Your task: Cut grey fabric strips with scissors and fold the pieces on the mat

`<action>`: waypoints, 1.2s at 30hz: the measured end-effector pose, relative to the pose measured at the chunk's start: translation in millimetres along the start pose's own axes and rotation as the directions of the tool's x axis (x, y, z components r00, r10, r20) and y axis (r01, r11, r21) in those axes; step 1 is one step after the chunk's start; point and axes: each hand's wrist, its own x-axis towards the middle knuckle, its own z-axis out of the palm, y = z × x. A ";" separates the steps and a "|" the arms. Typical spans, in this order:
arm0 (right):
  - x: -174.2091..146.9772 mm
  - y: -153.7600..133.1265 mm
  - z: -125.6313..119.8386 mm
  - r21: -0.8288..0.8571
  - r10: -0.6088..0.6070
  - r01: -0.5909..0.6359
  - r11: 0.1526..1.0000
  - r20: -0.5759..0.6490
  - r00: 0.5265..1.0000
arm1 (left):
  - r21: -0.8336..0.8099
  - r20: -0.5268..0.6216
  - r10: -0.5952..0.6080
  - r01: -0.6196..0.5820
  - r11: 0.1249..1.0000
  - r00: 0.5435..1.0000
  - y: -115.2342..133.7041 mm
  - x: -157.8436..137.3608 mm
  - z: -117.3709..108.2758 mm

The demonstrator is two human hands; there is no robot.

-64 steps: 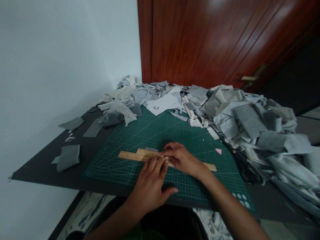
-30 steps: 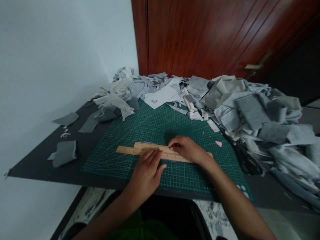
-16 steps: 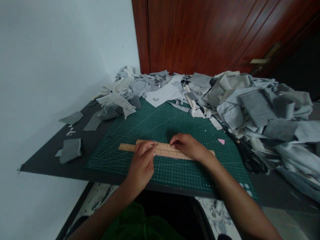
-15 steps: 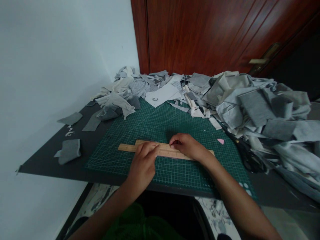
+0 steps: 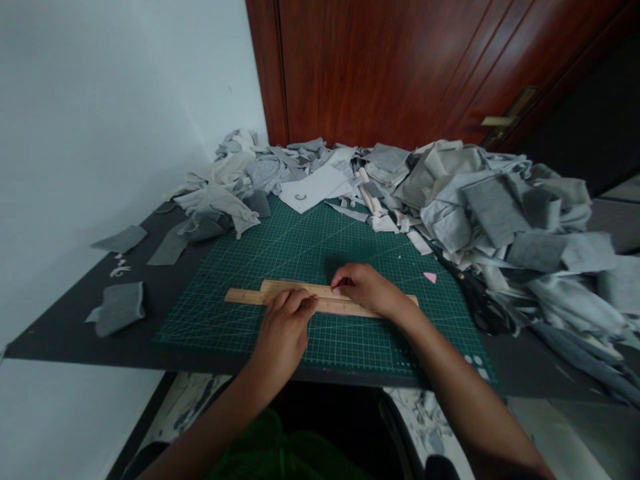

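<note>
Two wooden rulers (image 5: pixel 243 295) lie side by side, slightly offset, across the green cutting mat (image 5: pixel 210 327). My left hand (image 5: pixel 287 317) presses its bent fingers onto both, left of their middle. Over the right half of the rulers is my right hand (image 5: pixel 367 288), closed with thumb and forefinger together at the far ruler; whatever is in that pinch is too small to tell. A thin pinkish edge shows along the near ruler's lower side.
Grey and white fabric scraps (image 5: pixel 495 207) are heaped along the back and right. Black scissors (image 5: pixel 483 303) lie right of the mat, near a pink triangular piece (image 5: pixel 430 277). White paper (image 5: pixel 315 189) rests at the back; a folded grey cloth (image 5: pixel 120 308) lies left.
The view has shifted slightly, so everything appears a little further left. Both hands keep their places on the rulers, with only slight finger movement.
</note>
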 end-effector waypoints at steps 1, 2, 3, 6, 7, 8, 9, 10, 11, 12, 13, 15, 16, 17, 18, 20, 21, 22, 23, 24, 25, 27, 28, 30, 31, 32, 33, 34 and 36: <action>0.0 -0.3 0.0 -0.001 0.000 0.000 1.000 0.000 1.000 | 0.005 0.000 0.000 0.000 1.000 1.000 0.5 0.0 0.0; 0.0 -0.3 0.1 -0.003 0.000 0.000 1.000 0.000 1.000 | 0.009 -0.004 0.001 -0.001 1.000 1.000 1.0 0.1 0.1; 0.0 -0.3 0.1 -0.005 0.000 0.000 1.000 0.000 1.000 | 0.013 -0.009 0.003 -0.003 1.000 1.000 1.4 0.1 0.3; -1.1 0.0 -0.6 -0.018 -0.002 0.002 1.000 0.003 1.000 | 0.022 -0.023 -0.002 0.003 1.000 1.000 2.5 0.2 0.3; -1.9 -0.3 -1.2 -0.024 -0.006 0.006 1.000 0.006 1.000 | 0.026 -0.022 -0.008 0.008 1.000 1.000 2.9 0.1 0.0; -2.9 -0.7 -1.8 -0.029 -0.010 0.010 1.000 0.012 1.000 | 0.030 -0.020 -0.013 0.014 0.999 1.000 3.3 0.0 -0.4; -4.1 -1.4 -2.5 -0.035 -0.014 0.014 0.999 0.019 1.000 | 0.036 -0.017 -0.018 0.018 0.999 1.000 3.7 -0.1 -0.9; -5.2 -2.2 -3.1 -0.042 -0.017 0.018 0.999 0.027 0.999 | 0.044 -0.017 -0.020 0.021 0.999 1.000 4.2 -0.4 -1.4; -6.3 -2.9 -3.6 -0.048 -0.020 0.022 0.999 0.038 0.999 | 0.056 -0.019 -0.022 0.023 0.998 1.000 4.6 -0.6 -2.0; -7.2 -3.4 -4.0 -0.055 -0.022 0.024 0.998 0.050 0.999 | 0.070 -0.025 -0.021 0.023 0.997 0.999 5.1 -0.8 -2.5; -7.8 -3.6 -4.2 -0.063 -0.022 0.025 0.998 0.062 0.998 | 0.086 -0.030 -0.021 0.024 0.996 0.999 5.6 -1.0 -3.0; -8.1 -2.8 -4.3 -0.074 -0.018 0.025 0.997 0.086 0.996 | 0.115 -0.034 -0.027 0.030 0.993 0.999 6.9 -1.2 -3.7; -7.9 -1.9 -4.2 -0.078 -0.015 0.022 0.997 0.096 0.995 | 0.129 -0.036 -0.028 0.032 0.991 0.999 7.6 -1.2 -4.0; -7.6 -0.8 -4.0 -0.081 -0.011 0.019 0.997 0.101 0.995 | 0.139 -0.036 -0.027 0.032 0.990 0.999 8.4 -1.1 -4.3; -7.1 0.3 -3.8 -0.083 -0.007 0.016 0.996 0.104 0.995 | 0.148 -0.035 -0.025 0.030 0.989 0.999 9.2 -1.1 -4.7; -6.2 1.9 -3.4 -0.084 -0.001 0.011 0.996 0.106 0.994 | 0.160 -0.040 -0.020 0.026 0.987 0.999 10.7 -1.1 -5.3; -5.8 2.3 -3.2 -0.084 0.000 0.009 0.996 0.107 0.994 | 0.166 -0.042 -0.017 0.023 0.986 0.999 11.4 -1.3 -5.7; -5.6 2.4 -3.2 -0.083 0.001 0.008 0.996 0.107 0.994 | 0.172 -0.043 -0.014 0.022 0.985 0.999 12.0 -1.5 -5.9; -5.5 2.3 -3.2 -0.082 0.001 0.008 0.997 0.107 0.994 | 0.180 -0.043 -0.012 0.020 0.983 0.999 12.4 -1.8 -6.0; -5.4 2.0 -3.2 -0.081 0.001 0.008 0.997 0.108 0.994 | 0.187 -0.044 -0.006 0.015 0.982 0.999 12.8 -2.3 -6.0; -5.4 1.6 -3.4 -0.079 0.001 0.007 0.997 0.108 0.994 | 0.189 -0.045 0.006 0.003 0.982 0.999 13.3 -2.8 -5.8; -5.6 1.1 -3.7 -0.074 0.003 0.005 0.997 0.110 0.994 | 0.183 -0.046 0.043 -0.034 0.983 0.998 14.5 -4.1 -4.9; -5.6 1.0 -3.9 -0.071 0.005 0.003 0.997 0.112 0.994 | 0.177 -0.044 0.068 -0.059 0.982 0.997 15.5 -4.9 -4.3; -5.6 1.2 -4.0 -0.063 0.008 -0.001 0.998 0.114 0.993 | 0.166 -0.022 0.129 -0.124 0.978 0.991 18.1 -6.8 -3.0; -5.7 1.5 -3.9 -0.061 0.009 -0.002 0.998 0.116 0.993 | 0.160 -0.002 0.155 -0.153 0.975 0.988 19.7 -7.8 -2.4; -5.7 1.7 -3.7 -0.058 0.008 -0.001 0.998 0.119 0.993 | 0.153 0.024 0.176 -0.178 0.972 0.984 21.4 -9.0 -1.9; -5.8 1.9 -3.5 -0.057 0.007 0.000 0.998 0.122 0.993 | 0.144 0.050 0.182 -0.188 0.972 0.982 23.2 -10.2 -1.4; -5.9 2.0 -3.3 -0.055 0.005 0.001 0.998 0.124 0.992 | 0.136 0.077 0.180 -0.189 0.972 0.981 24.8 -11.5 -0.9; -6.2 2.3 -2.8 -0.053 0.002 0.005 0.999 0.126 0.992 | 0.134 0.122 0.150 -0.166 0.977 0.981 28.1 -14.8 0.7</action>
